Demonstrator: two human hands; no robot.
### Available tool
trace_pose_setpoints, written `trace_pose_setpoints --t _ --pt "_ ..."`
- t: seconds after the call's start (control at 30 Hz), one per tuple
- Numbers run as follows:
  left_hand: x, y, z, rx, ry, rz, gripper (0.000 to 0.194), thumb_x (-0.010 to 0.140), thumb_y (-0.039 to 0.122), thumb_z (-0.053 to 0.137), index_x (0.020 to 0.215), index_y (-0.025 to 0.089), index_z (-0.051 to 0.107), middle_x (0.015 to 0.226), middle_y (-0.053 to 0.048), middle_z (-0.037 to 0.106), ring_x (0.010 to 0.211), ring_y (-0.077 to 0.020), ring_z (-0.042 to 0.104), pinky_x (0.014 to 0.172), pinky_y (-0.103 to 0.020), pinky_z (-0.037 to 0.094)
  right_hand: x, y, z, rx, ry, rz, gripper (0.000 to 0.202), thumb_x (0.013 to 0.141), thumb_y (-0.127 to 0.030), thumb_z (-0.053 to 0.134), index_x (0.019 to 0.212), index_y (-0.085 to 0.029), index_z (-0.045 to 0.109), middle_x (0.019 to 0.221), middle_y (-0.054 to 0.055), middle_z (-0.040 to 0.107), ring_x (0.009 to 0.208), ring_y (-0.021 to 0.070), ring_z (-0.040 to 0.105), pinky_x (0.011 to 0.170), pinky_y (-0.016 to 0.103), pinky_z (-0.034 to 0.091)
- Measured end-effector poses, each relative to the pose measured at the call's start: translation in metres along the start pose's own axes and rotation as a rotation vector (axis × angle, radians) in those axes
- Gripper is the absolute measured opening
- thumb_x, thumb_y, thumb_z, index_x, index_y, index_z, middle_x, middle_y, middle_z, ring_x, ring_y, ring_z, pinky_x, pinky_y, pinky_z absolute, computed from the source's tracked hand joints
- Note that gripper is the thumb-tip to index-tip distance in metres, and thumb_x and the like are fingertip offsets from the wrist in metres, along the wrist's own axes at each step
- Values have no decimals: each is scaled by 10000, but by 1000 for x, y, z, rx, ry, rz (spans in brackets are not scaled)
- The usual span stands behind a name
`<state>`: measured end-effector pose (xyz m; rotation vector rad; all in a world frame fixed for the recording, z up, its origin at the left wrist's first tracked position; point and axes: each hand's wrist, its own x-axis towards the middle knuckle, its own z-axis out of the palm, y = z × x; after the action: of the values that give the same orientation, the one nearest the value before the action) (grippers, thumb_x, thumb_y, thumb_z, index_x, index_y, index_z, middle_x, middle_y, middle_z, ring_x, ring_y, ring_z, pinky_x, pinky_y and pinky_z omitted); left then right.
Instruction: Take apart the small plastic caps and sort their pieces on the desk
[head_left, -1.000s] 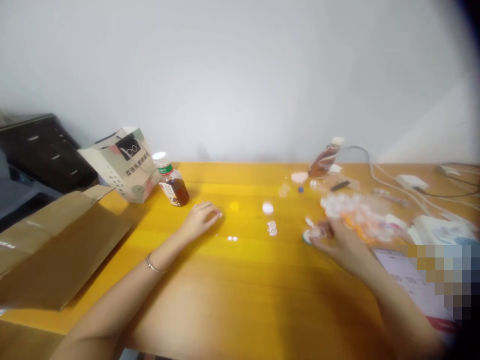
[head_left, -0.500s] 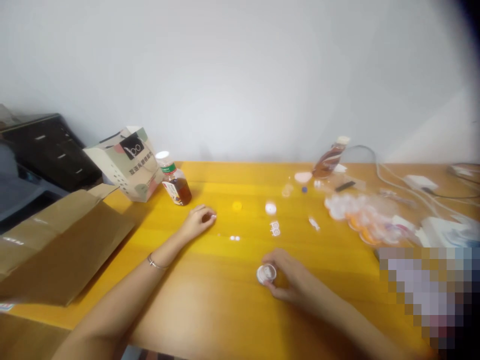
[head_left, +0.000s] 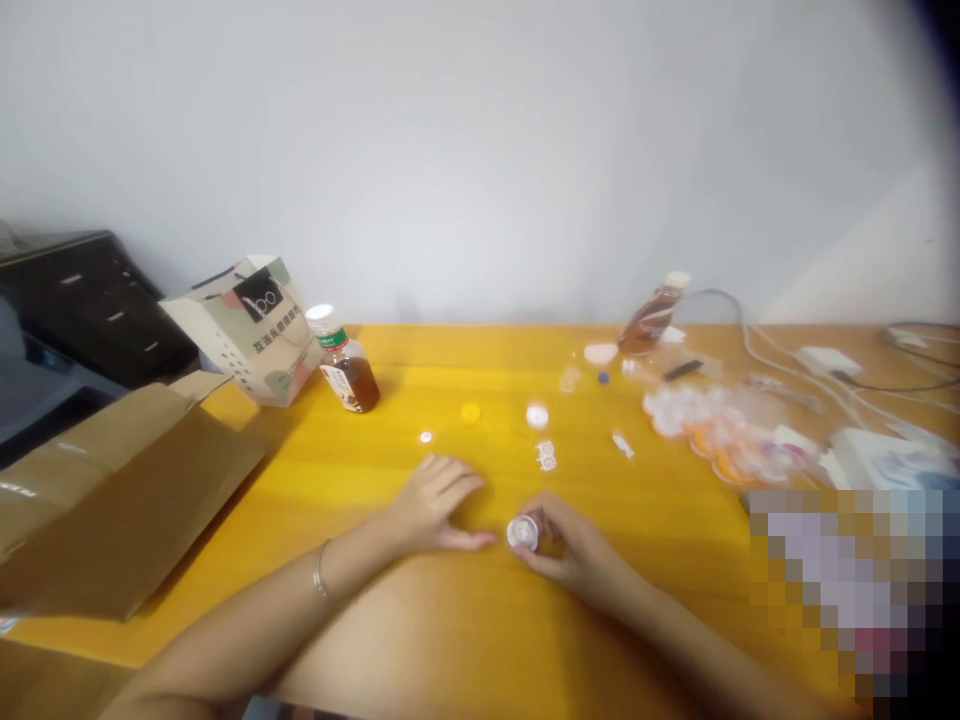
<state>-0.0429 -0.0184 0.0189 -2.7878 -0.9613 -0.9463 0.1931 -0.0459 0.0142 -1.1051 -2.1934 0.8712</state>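
My right hand (head_left: 574, 545) pinches a small round clear-and-white container (head_left: 523, 533) by its side, low over the table. My left hand (head_left: 442, 505) is just left of it, palm toward the container, thumb and fingers spread, with nothing between them. Beyond the left hand lies a tiny white disc (head_left: 426, 437). Farther back are a yellow round piece (head_left: 470, 411) and a white round piece (head_left: 537, 415). A white cut-out shape (head_left: 546, 456) lies flat beyond the right hand, and a small white strip (head_left: 622, 445) is to its right. What the container holds is blurred.
At left stand an open cardboard box (head_left: 150, 500), a paper bag (head_left: 262, 335) and a drink bottle (head_left: 349, 370). Back right are another bottle (head_left: 652, 320), a blue cap (head_left: 604, 378), orange-and-white plastic packaging (head_left: 720, 430) and cables (head_left: 795, 365).
My left hand has moved right and nearer, from a pinch to spread fingers; a tiny white disc shows where it was. Two small white discs no longer show. The container in my right hand is turned slightly.
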Motion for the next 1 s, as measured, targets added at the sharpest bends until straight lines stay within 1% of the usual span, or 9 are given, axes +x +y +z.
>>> trace_pose_setpoints --t 0.07,0.17,0.27,0.33,0.47,0.63,0.73,0.9,1.0 --pt "2 18 10 -5 -92 18 573 698 603 546 1013 125 541 872 -108 594 811 -220 541 699 -333 414 1 2 6 45 -7 25 132 764 -265 567 839 -194 486 678 -17 532 585 112 468 539 231 400" --pt "1 32 25 -83 -173 -85 414 724 527 553 881 144 537 797 -69 561 742 -188 522 653 -292 411 0 4 14 94 -9 39 171 760 -282 574 862 -199 466 680 -23 543 578 110 482 532 228 405" --pt "-2 36 35 -201 -214 -216 285 731 425 588 805 166 493 764 -31 522 672 -143 495 589 -239 395 -1 5 18 65 41 22 212 757 -296 571 894 -201 440 682 -25 534 585 111 494 539 226 414" --pt "-3 37 38 -245 -214 -265 296 723 429 607 772 172 468 753 -19 509 650 -133 482 568 -227 383 -1 5 19 -43 103 11 249 731 -347 599 841 -201 429 658 -29 517 554 108 478 507 219 392" --pt "-2 38 40 -276 -217 -287 305 689 405 643 739 178 446 724 -3 496 626 -127 464 559 -224 373 2 3 20 -444 214 -93 339 715 -469 603 627 -208 405 534 -30 482 484 117 449 473 230 288" --pt "1 37 38 -359 -252 -237 214 666 270 653 749 166 485 745 -10 501 650 -121 473 572 -207 383 7 1 23 -670 258 -205 295 795 -404 507 586 -205 445 489 -11 513 473 134 478 512 256 265" --pt "2 35 37 -396 -253 -211 204 670 273 654 763 156 514 741 -11 497 654 -119 475 572 -203 380 9 1 20 -680 228 -250 206 779 -321 495 618 -201 446 529 -1 536 501 142 485 524 260 277" --pt "6 32 34 -440 -255 -208 189 694 280 634 774 156 515 737 -4 493 667 -118 473 588 -202 376 8 -3 8 -539 63 -273 64 712 -228 506 721 -195 452 675 16 559 603 154 502 580 262 339" --pt "7 30 31 -481 -269 -219 251 702 333 648 819 159 510 776 -12 513 688 -123 484 606 -207 384 5 -4 4 -423 65 -206 224 684 -279 576 850 -183 462 744 28 564 661 167 521 601 266 370"
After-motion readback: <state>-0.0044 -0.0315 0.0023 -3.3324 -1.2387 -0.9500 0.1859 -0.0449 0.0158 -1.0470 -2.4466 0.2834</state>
